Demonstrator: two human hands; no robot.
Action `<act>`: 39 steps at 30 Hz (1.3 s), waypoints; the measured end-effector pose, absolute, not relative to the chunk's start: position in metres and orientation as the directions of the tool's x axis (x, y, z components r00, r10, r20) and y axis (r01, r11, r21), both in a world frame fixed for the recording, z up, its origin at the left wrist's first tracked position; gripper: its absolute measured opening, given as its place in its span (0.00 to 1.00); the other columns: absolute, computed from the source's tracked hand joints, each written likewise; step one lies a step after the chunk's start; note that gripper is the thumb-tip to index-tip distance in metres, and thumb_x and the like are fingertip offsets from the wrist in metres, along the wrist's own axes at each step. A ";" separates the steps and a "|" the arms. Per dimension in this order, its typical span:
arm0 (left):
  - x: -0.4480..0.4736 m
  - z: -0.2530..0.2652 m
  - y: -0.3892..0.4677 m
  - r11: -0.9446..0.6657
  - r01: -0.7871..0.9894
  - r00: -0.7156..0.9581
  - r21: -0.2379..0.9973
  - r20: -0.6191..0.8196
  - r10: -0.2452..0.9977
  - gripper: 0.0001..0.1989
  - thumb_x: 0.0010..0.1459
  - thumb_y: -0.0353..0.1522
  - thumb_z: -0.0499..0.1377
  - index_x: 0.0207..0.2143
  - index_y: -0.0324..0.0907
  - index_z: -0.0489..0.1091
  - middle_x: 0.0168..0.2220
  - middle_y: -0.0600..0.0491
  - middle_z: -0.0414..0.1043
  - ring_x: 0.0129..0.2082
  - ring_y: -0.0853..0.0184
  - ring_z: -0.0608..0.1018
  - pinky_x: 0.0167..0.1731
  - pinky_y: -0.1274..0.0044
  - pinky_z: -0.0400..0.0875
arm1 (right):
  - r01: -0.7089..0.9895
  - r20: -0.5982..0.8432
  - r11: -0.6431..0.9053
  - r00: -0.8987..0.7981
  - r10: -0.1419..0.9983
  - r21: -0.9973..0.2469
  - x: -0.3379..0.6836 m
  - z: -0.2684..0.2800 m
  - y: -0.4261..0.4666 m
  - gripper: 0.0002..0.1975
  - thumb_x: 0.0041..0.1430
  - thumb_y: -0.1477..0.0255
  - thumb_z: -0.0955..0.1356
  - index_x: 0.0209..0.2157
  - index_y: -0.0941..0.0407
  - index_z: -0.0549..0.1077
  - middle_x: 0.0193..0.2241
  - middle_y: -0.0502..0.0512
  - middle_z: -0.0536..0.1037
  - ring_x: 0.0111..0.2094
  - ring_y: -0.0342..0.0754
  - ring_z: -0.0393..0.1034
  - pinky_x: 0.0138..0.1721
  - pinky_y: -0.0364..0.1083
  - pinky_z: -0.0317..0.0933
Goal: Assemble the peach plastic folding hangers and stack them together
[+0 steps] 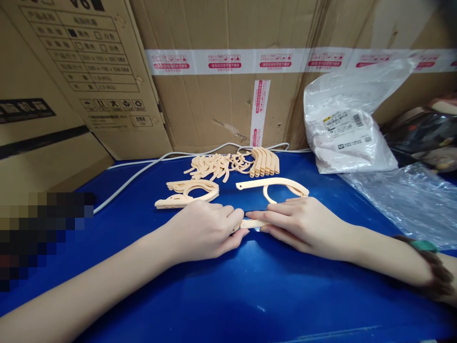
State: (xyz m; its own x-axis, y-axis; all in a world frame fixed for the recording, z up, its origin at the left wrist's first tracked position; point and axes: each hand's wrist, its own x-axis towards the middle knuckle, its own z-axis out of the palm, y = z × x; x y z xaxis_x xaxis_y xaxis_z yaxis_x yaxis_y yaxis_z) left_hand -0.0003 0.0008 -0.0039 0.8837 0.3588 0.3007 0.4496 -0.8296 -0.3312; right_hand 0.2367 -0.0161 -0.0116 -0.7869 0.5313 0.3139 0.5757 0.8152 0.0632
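My left hand (209,229) is closed, thumb and fingers pinching one end of a beige plastic hanger arm (253,223). My right hand (307,225) has its fingers above and thumb below the same arm, and grips its other part. Most of that arm is hidden by my fingers. Just behind my right hand lies an opened folding hanger piece (273,183) with a curved arm and a ring-shaped hook. Beyond my left hand lies a small stack of folded hangers (191,194) with round hooks.
Loose hooks (210,164) form a pile at the back, beside a row of curved hanger arms (264,162). A white cable (143,164) runs behind them. Cardboard boxes (214,105) wall off the blue table's (200,300) far side. At right are a white plastic bag (352,136) and clear wrap (400,200).
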 end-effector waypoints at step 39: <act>0.003 0.001 -0.003 -0.816 0.535 0.834 -0.218 0.289 0.469 0.12 0.64 0.32 0.46 0.26 0.42 0.58 0.18 0.60 0.64 0.16 0.70 0.69 0.18 0.77 0.50 | 0.509 0.209 0.853 -0.852 0.480 0.116 0.241 -0.003 -0.017 0.25 0.64 0.77 0.57 0.62 0.67 0.57 0.40 0.63 0.78 0.35 0.50 0.75 0.33 0.46 0.67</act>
State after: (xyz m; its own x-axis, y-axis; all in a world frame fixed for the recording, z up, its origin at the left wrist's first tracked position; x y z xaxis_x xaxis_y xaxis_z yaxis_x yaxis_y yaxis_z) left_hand 0.0026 -0.0033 0.0013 0.8344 0.4692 0.2891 0.5347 -0.8163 -0.2185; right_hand 0.2405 -0.0169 -0.0029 -0.8522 0.4798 0.2088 0.5087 0.8531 0.1160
